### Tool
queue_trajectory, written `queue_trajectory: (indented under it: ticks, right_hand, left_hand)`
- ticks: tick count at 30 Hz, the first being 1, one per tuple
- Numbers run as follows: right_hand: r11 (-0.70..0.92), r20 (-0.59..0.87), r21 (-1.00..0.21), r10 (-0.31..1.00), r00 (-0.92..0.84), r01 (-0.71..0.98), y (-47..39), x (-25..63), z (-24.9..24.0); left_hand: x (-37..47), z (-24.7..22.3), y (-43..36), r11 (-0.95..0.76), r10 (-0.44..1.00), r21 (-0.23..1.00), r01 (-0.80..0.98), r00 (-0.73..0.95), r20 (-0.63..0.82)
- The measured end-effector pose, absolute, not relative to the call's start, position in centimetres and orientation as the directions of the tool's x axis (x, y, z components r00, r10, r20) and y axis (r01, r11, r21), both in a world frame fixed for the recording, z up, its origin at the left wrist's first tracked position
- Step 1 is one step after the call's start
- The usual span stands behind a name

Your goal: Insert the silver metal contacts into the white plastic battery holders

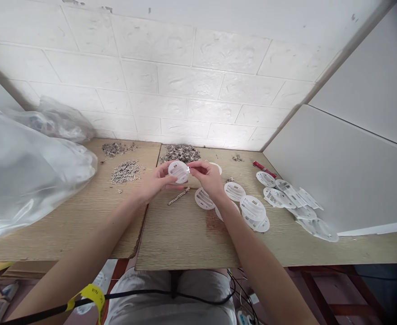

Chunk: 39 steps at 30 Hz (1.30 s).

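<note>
Your left hand [156, 181] grips the disc [178, 172] facing you, seemingly to steady it, while your right hand [209, 178] pinches a clip [188, 169] at its edge.

Yellow tag [95, 299] wrapped on the black cable [137, 293], lower left of the head view: small dark print set at a slant along the band, one group looking like "N/A", a few characters beside it too small and skewed to make out for certain. Red tube [264, 169] at the right of the table [184, 246]: pale marks along its side, too small to read as letters or numbers. Held disc [178, 172]: fine detail on its face, too small to tell whether any of it is lettering or signs.
</note>
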State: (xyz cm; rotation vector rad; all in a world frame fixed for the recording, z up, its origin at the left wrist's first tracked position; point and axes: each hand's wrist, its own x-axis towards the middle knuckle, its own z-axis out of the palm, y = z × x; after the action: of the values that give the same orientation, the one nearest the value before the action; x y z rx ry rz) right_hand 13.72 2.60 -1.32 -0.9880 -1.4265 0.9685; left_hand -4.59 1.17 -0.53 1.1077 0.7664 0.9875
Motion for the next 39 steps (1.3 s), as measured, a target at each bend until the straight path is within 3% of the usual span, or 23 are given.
queue_trajectory:
  ticks: [6, 11, 20, 23, 29, 34, 39]
  right_hand:
    - [0.339, 0.346, -0.924, 0.938, 0.007, 0.174, 2.8, 13.7, -1.8]
    - [0.435, 0.448, -0.841, 0.893, -0.039, 0.322, 2.2, 13.5, -1.3]
    - [0.383, 0.392, -0.846, 0.918, -0.054, 0.370, 1.8, 13.2, -1.0]
    - [0.332, 0.345, -0.876, 0.938, -0.027, 0.348, 1.9, 13.4, -1.0]
    - [0.218, 0.211, -0.969, 0.975, -0.070, 0.118, 2.3, 13.7, -1.4]
    - [0.220, 0.207, -0.968, 0.972, -0.113, 0.122, 2.0, 13.5, -1.1]
    - [0.225, 0.206, -0.968, 0.965, -0.164, 0.111, 1.5, 13.1, -1.0]
  left_hand:
    - [-4.6, -0.7, 1.1, 0.067, 0.886, 0.977, -0.202, 0.463, 0.035]
    - [-4.6, -0.7, 1.1, -0.014, 0.866, 0.990, -0.142, 0.494, 0.083]
    - [-4.6, -1.7, 1.6, -0.040, 0.879, 0.987, -0.158, 0.463, 0.110]
    - [-4.6, -1.7, 1.6, -0.033, 0.886, 0.983, -0.181, 0.451, 0.113]
    - [-4.6, -1.3, 1.5, -0.061, 0.907, 0.992, -0.110, 0.409, 0.101]
    - [-4.7, -1.7, 1.8, -0.108, 0.958, 0.992, 0.066, 0.273, 0.086]
    - [-4.7, -1.7, 1.8, -0.089, 0.970, 0.987, 0.133, 0.235, 0.056]
